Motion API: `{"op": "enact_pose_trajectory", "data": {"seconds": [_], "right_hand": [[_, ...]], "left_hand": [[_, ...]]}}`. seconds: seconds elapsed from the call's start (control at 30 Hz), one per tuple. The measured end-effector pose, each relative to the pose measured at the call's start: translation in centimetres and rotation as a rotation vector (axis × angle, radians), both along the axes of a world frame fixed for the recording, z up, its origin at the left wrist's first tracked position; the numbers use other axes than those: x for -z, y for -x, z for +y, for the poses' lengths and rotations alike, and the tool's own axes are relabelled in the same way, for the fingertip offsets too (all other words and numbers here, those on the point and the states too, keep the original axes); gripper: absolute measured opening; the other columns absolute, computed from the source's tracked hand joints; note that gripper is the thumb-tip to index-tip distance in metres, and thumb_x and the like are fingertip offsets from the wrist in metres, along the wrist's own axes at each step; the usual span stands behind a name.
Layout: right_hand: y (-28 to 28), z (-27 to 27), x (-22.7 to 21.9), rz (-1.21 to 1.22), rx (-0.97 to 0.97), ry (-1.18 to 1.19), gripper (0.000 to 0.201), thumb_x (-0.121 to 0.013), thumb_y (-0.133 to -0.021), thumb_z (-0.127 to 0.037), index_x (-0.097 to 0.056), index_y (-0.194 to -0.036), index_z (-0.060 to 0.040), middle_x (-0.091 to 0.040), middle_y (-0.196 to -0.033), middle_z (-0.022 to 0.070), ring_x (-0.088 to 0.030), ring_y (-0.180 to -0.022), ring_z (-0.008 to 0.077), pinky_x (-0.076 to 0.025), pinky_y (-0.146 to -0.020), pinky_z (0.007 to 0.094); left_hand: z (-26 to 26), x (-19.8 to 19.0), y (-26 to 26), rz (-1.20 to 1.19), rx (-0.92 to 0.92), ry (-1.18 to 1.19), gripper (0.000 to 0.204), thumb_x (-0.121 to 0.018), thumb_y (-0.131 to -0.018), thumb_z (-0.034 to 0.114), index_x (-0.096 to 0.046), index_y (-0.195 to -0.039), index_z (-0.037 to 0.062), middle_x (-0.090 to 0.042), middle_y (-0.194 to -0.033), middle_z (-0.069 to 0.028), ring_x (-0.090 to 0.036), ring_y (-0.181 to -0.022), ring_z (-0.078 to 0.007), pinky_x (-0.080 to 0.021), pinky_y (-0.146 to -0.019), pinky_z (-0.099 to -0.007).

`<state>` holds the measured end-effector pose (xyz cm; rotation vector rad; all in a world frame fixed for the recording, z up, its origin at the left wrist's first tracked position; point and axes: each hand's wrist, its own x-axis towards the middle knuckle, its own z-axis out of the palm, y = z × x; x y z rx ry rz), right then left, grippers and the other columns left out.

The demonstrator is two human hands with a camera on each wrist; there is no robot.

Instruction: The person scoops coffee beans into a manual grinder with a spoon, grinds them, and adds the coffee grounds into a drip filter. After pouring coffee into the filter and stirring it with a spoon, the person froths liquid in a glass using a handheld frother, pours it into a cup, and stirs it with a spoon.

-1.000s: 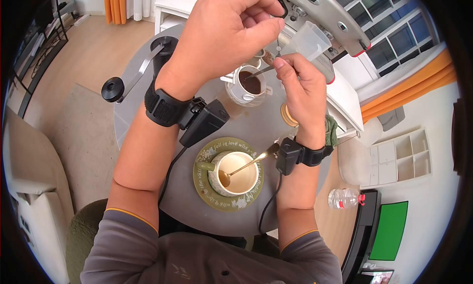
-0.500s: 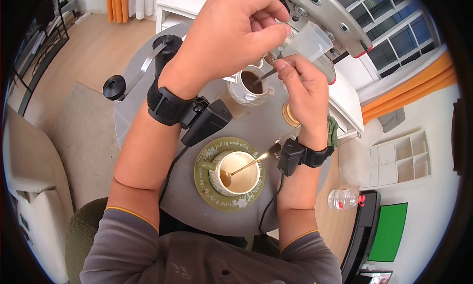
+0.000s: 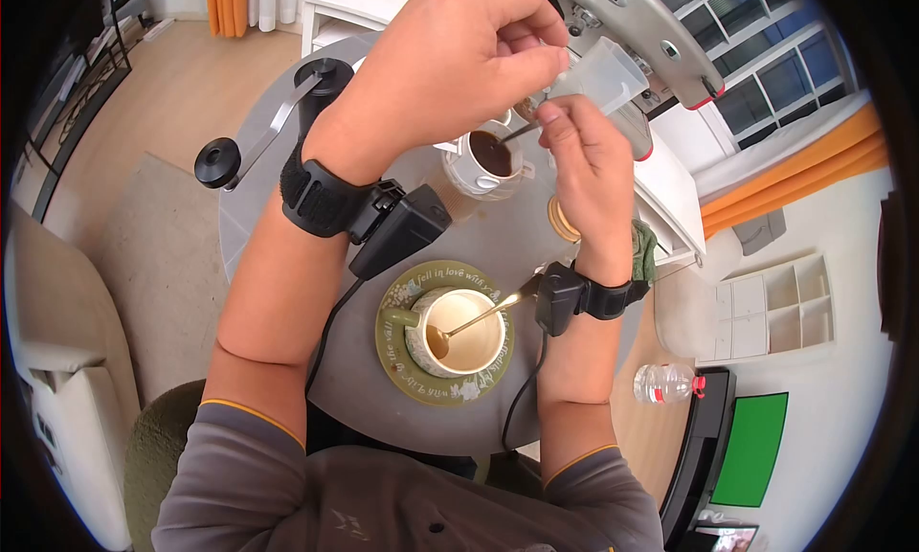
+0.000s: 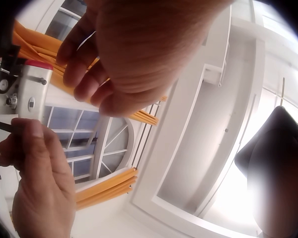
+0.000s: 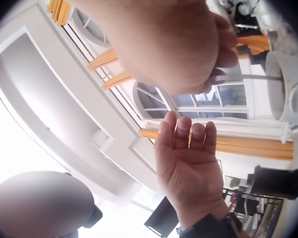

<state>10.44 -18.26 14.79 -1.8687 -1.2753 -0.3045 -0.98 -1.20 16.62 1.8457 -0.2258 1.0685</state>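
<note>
My right hand [image 3: 593,174] pinches a thin metal spoon [image 3: 522,131] by its handle. The lower end disappears into dark coffee [image 3: 489,154] in a white dripper [image 3: 468,177] that sits over a clear glass vessel. My left hand [image 3: 455,68] hovers above and to the left of the dripper, holding nothing; its fingers look relaxed and slightly bent in the right wrist view, where the palm [image 5: 191,171] shows. Nearer to me, a patterned cup [image 3: 418,346] stands on a green lettered saucer [image 3: 391,360], a gold spoon [image 3: 479,318] leaning inside it.
A black hand grinder [image 3: 321,78] with a crank rises at the table's left. Beside my right hand lie a round wooden lid [image 3: 560,222] and a green cloth [image 3: 643,253]. Behind are a clear plastic jug [image 3: 613,73] and an espresso machine [image 3: 646,35]. Cables run from both wrist cameras.
The spoon's lower end has shifted within the coffee, first towards me, then away to the far right side. My right hand moved only slightly with it; the left hand drifted a little right.
</note>
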Motion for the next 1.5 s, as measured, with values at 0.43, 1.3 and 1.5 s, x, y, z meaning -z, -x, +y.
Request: {"op": "enact_pose_trajectory", "data": {"seconds": [0.43, 1.3, 1.5], "right_hand": [[0.2, 0.0, -0.2, -0.099, 0.058, 0.091, 0.021, -0.062, -0.100, -0.020, -0.066, -0.092, -0.0009, -0.061, -0.070, 0.0134, -0.059, -0.063, 0.0276, -0.047, -0.062, 0.0386], [0.7, 0.1, -0.3, 0.036, 0.012, -0.026, 0.020, -0.067, -0.097, -0.019, -0.067, -0.090, -0.0004, -0.063, -0.074, 0.0139, -0.060, -0.067, 0.0299, -0.047, -0.063, 0.0381], [1.1, -0.1, -0.8, 0.011, 0.008, 0.024, 0.019, -0.066, -0.097, -0.017, -0.067, -0.089, 0.0001, -0.062, -0.074, 0.0133, -0.059, -0.066, 0.0270, -0.047, -0.063, 0.0363]], "left_hand": [[-0.2, -0.6, 0.4, 0.027, 0.006, -0.003, 0.023, -0.074, -0.092, 0.016, -0.073, -0.109, -0.0003, -0.071, -0.090, -0.0015, -0.064, -0.081, -0.0069, -0.054, -0.076, -0.0242], [-0.4, -0.3, 0.2, 0.022, 0.001, -0.011, 0.023, -0.075, -0.092, 0.017, -0.073, -0.108, 0.0005, -0.070, -0.087, -0.0004, -0.063, -0.079, -0.0062, -0.053, -0.074, -0.0233], [-0.3, -0.3, 0.1, 0.018, -0.003, -0.014, 0.024, -0.076, -0.091, 0.017, -0.073, -0.109, 0.0007, -0.070, -0.086, -0.0003, -0.062, -0.079, -0.0062, -0.053, -0.074, -0.0233]]}}
